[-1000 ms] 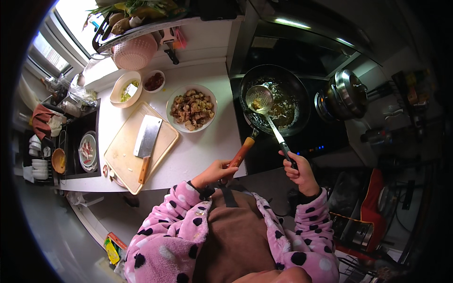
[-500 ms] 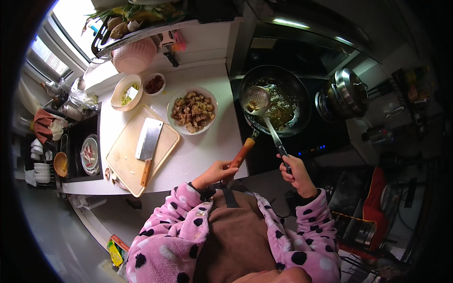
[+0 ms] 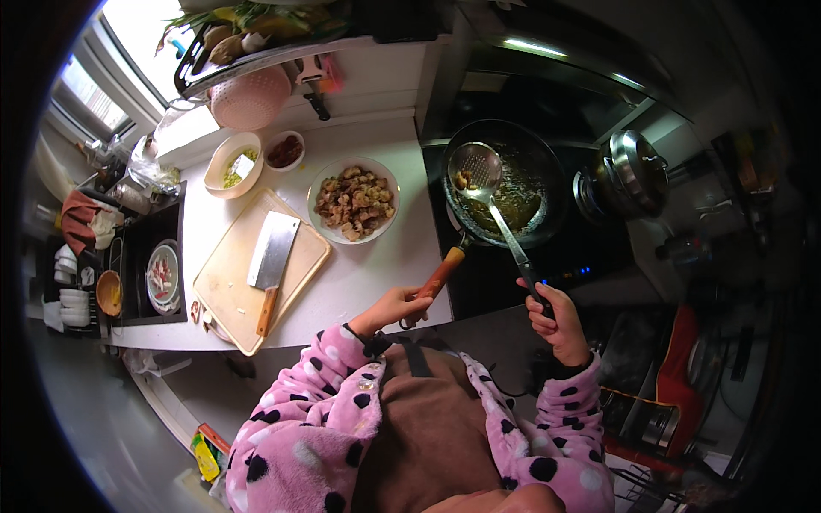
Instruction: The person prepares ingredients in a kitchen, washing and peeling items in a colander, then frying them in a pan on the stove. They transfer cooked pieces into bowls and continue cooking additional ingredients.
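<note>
Gripping the wok handle (image 3: 443,272), the left hand (image 3: 396,310) is bracing; the right hand (image 3: 559,323), clasping the skimmer (image 3: 481,175), should be holding level.

Wok (image 3: 554,184) on the stove (image 3: 599,250) at right, skimmer (image 3: 483,165) over its left half, pot (image 3: 637,175) just to the wok's right! Across to the counter (image 3: 385,282) on the left: cutting board (image 3: 228,272), cleaver (image 3: 275,252) on top, 3 bowls beyond, left bowl (image 3: 221,186) and middle bowl (image 3: 287,168) side by side, right bowl (image 3: 388,226) nearest the wok. Far left, the sink (image 3: 137,306), 1 dish (image 3: 152,289) inside.
</note>
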### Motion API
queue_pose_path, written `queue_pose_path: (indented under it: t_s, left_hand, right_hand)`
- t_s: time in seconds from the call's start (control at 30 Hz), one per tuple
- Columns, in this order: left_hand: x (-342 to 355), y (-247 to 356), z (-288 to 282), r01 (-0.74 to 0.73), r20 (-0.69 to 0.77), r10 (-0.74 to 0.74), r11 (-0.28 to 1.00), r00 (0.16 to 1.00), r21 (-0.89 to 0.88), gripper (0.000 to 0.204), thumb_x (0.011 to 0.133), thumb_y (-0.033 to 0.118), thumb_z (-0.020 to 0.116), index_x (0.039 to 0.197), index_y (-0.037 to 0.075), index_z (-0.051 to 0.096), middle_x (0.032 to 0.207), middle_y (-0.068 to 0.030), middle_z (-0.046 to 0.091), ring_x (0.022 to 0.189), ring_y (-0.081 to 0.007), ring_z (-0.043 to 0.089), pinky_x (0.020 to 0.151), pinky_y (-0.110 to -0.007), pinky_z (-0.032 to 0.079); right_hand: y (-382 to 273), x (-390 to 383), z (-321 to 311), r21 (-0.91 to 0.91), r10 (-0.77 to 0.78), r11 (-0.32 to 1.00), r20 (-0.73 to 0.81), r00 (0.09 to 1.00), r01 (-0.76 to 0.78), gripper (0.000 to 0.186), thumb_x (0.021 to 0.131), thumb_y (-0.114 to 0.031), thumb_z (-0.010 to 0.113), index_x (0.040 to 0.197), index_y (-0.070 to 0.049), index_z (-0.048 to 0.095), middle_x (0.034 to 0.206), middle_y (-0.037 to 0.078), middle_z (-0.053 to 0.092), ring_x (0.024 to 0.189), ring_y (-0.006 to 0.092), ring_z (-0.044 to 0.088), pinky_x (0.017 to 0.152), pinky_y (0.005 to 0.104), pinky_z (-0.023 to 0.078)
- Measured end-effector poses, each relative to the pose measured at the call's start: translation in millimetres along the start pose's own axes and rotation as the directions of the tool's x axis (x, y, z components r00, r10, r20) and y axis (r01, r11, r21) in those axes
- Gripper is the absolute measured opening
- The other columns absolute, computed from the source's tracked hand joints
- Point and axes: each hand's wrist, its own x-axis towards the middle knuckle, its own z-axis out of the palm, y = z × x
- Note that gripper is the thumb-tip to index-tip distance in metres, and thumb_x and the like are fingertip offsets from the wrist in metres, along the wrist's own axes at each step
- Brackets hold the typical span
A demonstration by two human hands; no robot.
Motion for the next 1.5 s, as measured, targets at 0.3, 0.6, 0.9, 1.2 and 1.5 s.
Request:
queue_pose_path:
  t_s: [0.3,0.6,0.9,1.2,1.5]
  left_hand:
    - [-15.5,-20.0,-8.5,-0.087,0.025,0.09,0.99,0.996,-0.115,0.042,0.091,0.034,0.053,0.117,0.002,0.054,0.092,-0.0033,0.06,0.073,-0.009,0.056,0.062,-0.023,0.049]
    - [-46.4,-45.5,-29.9,-0.079,-0.085,0.064,0.978,0.994,-0.195,0.045,0.09,0.028,0.054,0.123,-0.003,0.049,0.097,-0.0076,0.061,0.079,-0.0128,0.058,0.062,-0.025,0.052]
    - [-56.7,-65.6,-72.9,-0.163,-0.389,-0.013,0.895,0.921,-0.414,0.045,0.09,0.026,0.053,0.122,-0.005,0.046,0.1,-0.0134,0.06,0.084,-0.0183,0.06,0.069,-0.031,0.053]
    - [-11.5,-70.0,-126.6,-0.425,-0.595,-0.106,0.601,0.797,-0.677,0.048,0.09,0.018,0.051,0.128,-0.004,0.03,0.111,-0.0193,0.052,0.097,-0.0288,0.057,0.083,-0.039,0.051]
    - [28.9,-53.2,-133.3,-0.569,-0.692,-0.122,0.478,0.711,-0.669,0.042,0.088,0.013,0.05,0.119,-0.012,0.037,0.116,-0.0321,0.046,0.104,-0.0397,0.053,0.089,-0.04,0.048]
  right_hand:
    - [36.2,30.8,64.0,-0.374,-0.127,0.919,0.007,0.992,0.121,0.029,0.093,-0.017,0.047,0.118,-0.004,0.05,0.062,0.001,0.046,0.035,0.0037,0.033,0.034,0.0169,0.025]
    - [125.1,100.3,101.3,-0.919,-0.715,-0.232,0.384,0.584,0.319,0.039,0.085,-0.013,0.054,0.122,0.0,0.047,0.093,0.023,0.06,0.078,0.0404,0.06,0.064,0.0423,0.049]
    - [123.1,106.0,100.2,-0.826,-0.768,-0.134,0.436,0.468,0.548,0.031,0.087,-0.012,0.053,0.115,0.002,0.053,0.082,0.018,0.061,0.065,0.0297,0.062,0.054,0.0339,0.048]
    - [64.2,47.9,80.9,0.191,0.138,0.967,0.168,0.976,-0.17,0.037,0.095,-0.023,0.042,0.126,-0.001,0.041,0.065,-0.004,0.037,0.038,0.0012,0.026,0.034,0.0158,0.022]
    - [49.4,0.2,10.8,0.407,-0.07,0.91,-0.031,0.997,0.076,0.035,0.095,-0.022,0.043,0.124,-0.001,0.044,0.062,-0.002,0.038,0.037,0.0035,0.026,0.033,0.0179,0.021]
